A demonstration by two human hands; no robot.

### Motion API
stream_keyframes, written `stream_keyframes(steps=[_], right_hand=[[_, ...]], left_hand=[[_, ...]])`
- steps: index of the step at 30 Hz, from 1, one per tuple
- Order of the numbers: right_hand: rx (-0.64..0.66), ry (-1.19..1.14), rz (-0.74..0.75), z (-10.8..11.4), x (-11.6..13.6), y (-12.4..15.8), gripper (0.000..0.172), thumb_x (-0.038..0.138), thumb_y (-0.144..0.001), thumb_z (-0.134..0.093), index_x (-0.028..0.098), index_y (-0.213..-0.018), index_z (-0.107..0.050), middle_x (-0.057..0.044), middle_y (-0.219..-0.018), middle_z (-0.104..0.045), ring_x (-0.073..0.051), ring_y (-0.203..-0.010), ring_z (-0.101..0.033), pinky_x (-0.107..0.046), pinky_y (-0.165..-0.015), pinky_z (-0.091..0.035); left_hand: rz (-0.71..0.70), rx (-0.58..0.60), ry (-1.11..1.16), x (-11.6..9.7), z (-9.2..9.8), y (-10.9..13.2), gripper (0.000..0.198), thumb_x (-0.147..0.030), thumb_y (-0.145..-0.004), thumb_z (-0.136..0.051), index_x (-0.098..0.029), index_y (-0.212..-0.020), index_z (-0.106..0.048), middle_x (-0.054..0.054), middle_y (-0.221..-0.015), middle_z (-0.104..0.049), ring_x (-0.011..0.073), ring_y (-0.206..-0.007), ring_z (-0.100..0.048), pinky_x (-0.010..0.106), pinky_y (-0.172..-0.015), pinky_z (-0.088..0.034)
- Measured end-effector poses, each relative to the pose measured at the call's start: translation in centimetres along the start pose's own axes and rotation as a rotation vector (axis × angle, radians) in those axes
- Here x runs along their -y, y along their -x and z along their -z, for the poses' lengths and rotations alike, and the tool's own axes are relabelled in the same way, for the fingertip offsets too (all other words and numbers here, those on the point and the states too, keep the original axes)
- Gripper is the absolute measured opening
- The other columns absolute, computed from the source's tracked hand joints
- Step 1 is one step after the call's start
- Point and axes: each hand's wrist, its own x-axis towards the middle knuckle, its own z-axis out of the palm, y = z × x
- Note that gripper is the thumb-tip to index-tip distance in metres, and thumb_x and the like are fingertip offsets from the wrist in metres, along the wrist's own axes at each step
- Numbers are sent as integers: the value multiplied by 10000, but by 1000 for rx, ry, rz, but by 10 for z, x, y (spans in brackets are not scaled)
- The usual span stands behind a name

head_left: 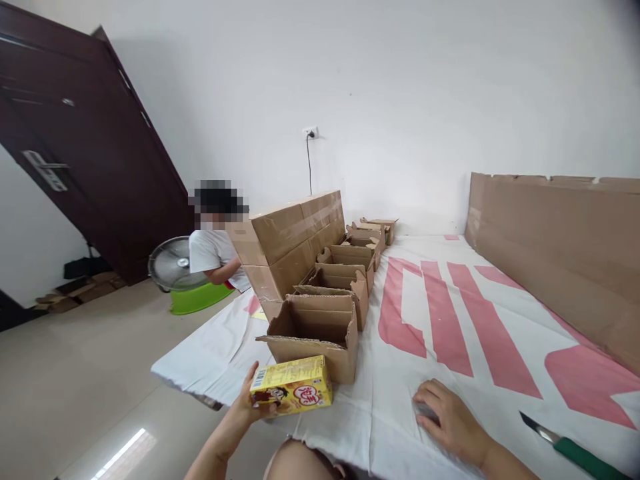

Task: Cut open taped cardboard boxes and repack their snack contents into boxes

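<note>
Yellow carton, one, fills the left hand; I can't tell if the right hand, near one knife, grips anything.

Yellow box with red-and-white Chinese lettering, barcode on its top, small print illegible

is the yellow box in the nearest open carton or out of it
Out: the left hand holds the yellow box in front of the nearest open carton, outside its walls.

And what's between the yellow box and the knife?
In the head view, the right hand, over the white cloth, lies between the yellow box and the knife.
</note>
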Motion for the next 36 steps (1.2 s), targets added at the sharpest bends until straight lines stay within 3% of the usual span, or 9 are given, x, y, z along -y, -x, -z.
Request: stream_keyframes(steps=[3, 11, 16, 21, 26, 32, 36], right_hand=[[-14, 11, 6, -1, -1, 0, 160, 188, -841, -547, 211, -988, -604, -67, -1000, -609, -212, -932, -577, -356, -826, -492], [-41, 17, 29, -1, 0, -1, 141, 178, -842, -533, 216, -956, -606, -60, -966, -616, -209, -906, -587, -351, -804, -499], [-50, 15, 28, -1, 1, -2, 142, 179, -845, -526, 216, -954, -608, -62, -963, -619, -208, -893, -593, -349, -793, -505], [-50, 15, 45, -1, 0, -2, 136, 189, -855, -520, 217, -953, -611, -65, -966, -622, -214, -910, -591, -351, -801, -501], [-40, 21, 30, -1, -1, -2, 129, 174, -865, -513, 213, -948, -602, -60, -963, -615, -209, -914, -583, -351, -805, -492], [-55, 2, 43, -1, -1, -1, 122, 184, -876, -507, 219, -944, -603, -57, -953, -614, -202, -895, -590, -344, -794, -497], [-61, 4, 50, -2, -2, 0, 125, 200, -894, -487, 222, -933, -604, -54, -941, -614, -201, -885, -595, -342, -783, -501]], left_hand=[[21, 110, 74, -6, -6, 3, 1156, -312, -493, -894, -255, -1469, -278, 75, -1177, -690, 331, -1134, -621, 479, -1035, -441], [-2, 275, 112, -10, -24, -11, 784, -319, -487, -875, -201, -1219, -620, 82, -992, -759, 356, -1041, -664, 487, -971, -485], [-14, 310, 127, -9, -38, -13, 651, -301, -519, -866, -195, -1130, -669, 84, -986, -759, 345, -1014, -675, 483, -957, -495], [-35, 380, 104, -15, -60, -12, 690, -261, -495, -881, -192, -1143, -654, 97, -1028, -744, 340, -1032, -664, 478, -951, -504], [-13, 383, 92, -12, -71, -10, 701, -273, -514, -881, -188, -1158, -620, 102, -1063, -726, 327, -1031, -662, 488, -954, -499], [-71, 202, 94, 1, -72, -5, 723, -301, -532, -875, -215, -1160, -527, 76, -1078, -685, 298, -1049, -643, 447, -930, -512], [-61, 183, 133, 2, -80, -2, 831, -300, -540, -867, -239, -1247, -434, 66, -1086, -663, 285, -1035, -645, 449, -915, -520]])
